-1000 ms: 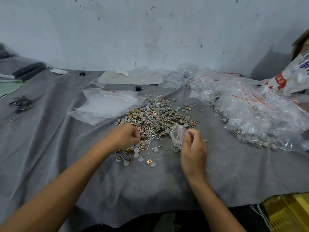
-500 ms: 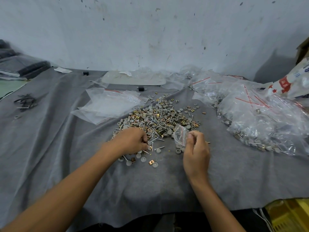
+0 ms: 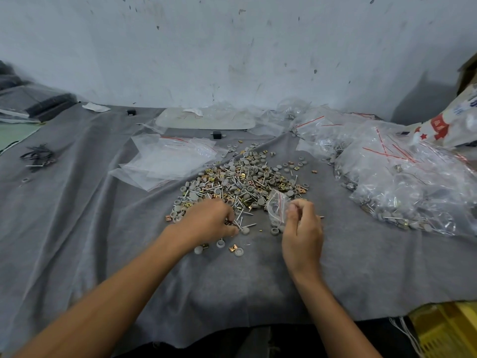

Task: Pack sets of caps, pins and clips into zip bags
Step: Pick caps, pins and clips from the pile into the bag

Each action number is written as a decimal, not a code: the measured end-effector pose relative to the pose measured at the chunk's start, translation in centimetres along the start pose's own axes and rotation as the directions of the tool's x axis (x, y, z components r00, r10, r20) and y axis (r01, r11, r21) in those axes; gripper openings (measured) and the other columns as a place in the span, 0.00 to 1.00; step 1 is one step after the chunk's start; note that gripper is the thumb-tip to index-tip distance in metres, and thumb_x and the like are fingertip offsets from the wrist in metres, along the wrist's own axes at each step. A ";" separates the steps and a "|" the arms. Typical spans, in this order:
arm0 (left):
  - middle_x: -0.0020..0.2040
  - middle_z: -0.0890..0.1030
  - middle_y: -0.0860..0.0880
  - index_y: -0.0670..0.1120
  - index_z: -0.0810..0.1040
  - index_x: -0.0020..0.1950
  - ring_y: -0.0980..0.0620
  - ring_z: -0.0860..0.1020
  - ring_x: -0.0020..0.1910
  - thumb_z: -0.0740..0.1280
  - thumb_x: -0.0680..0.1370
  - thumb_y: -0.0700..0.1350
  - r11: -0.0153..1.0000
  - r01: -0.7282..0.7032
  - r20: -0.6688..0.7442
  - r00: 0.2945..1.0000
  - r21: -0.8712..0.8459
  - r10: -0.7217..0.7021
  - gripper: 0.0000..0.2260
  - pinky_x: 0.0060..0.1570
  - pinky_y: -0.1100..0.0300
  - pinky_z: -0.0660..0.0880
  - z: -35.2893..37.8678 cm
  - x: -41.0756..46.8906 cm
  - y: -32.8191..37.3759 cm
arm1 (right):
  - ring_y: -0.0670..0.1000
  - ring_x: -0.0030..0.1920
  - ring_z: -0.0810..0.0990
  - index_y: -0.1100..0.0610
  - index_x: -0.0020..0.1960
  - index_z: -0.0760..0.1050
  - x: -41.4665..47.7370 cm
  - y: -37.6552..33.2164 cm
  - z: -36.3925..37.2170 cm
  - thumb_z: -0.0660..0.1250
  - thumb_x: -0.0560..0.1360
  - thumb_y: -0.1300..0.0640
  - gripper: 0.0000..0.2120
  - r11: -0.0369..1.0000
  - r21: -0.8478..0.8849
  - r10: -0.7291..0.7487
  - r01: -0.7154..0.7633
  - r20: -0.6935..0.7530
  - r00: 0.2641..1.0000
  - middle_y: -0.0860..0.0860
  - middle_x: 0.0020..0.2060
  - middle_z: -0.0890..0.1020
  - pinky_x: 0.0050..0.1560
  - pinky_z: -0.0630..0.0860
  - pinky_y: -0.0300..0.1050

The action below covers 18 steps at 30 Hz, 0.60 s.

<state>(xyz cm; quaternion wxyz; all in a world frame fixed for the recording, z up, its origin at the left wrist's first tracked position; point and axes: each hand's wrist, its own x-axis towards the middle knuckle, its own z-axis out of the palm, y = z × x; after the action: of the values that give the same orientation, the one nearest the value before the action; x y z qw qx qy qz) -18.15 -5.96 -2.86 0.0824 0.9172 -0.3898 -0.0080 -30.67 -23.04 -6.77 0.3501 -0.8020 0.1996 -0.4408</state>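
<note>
Pinching pins (image 3: 238,224) at the near edge of the pile (image 3: 245,182), my left hand (image 3: 206,223) curls just left of the zip bag (image 3: 277,206), which my right hand (image 3: 303,228) grips; I reckon the pins travel rightward.

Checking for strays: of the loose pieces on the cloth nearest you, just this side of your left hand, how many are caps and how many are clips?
Grey caps: 3
Gold clips: 2
Total: 5
</note>
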 end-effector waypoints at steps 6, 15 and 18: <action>0.44 0.73 0.55 0.53 0.81 0.48 0.53 0.74 0.46 0.71 0.77 0.54 0.999 -0.002 -0.024 1.000 -0.040 0.001 0.05 0.43 0.55 0.73 -0.1 -0.1 -0.8 | 0.55 0.47 0.76 0.56 0.55 0.75 0.0 0.0 -0.1 0.61 0.84 0.59 0.05 1.000 0.003 0.006 -0.006 -0.004 1.000 0.50 0.46 0.80 0.51 0.74 0.59; 0.48 0.75 0.52 0.52 0.74 0.48 0.50 0.74 0.48 0.69 0.77 0.48 0.999 0.041 -0.038 0.998 -0.017 -0.041 0.05 0.43 0.55 0.70 0.0 -0.2 -1.8 | 0.54 0.46 0.76 0.56 0.54 0.75 0.0 0.0 0.0 0.62 0.84 0.60 0.04 1.000 0.001 -0.009 0.009 -0.009 1.000 0.49 0.46 0.80 0.50 0.74 0.59; 0.50 0.76 0.50 0.49 0.76 0.53 0.47 0.76 0.50 0.68 0.78 0.48 0.999 0.049 -0.060 0.997 0.021 -0.048 0.06 0.45 0.53 0.73 0.0 0.0 -1.6 | 0.54 0.46 0.76 0.56 0.54 0.75 0.0 0.0 0.0 0.62 0.84 0.59 0.04 1.000 -0.002 -0.003 0.003 -0.007 1.000 0.49 0.46 0.80 0.51 0.75 0.59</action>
<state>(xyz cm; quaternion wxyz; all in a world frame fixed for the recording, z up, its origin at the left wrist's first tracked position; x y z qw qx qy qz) -17.02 -4.91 -3.12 0.0834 0.9270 -0.3649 0.0215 -30.63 -23.02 -6.75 0.3478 -0.8012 0.2003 -0.4439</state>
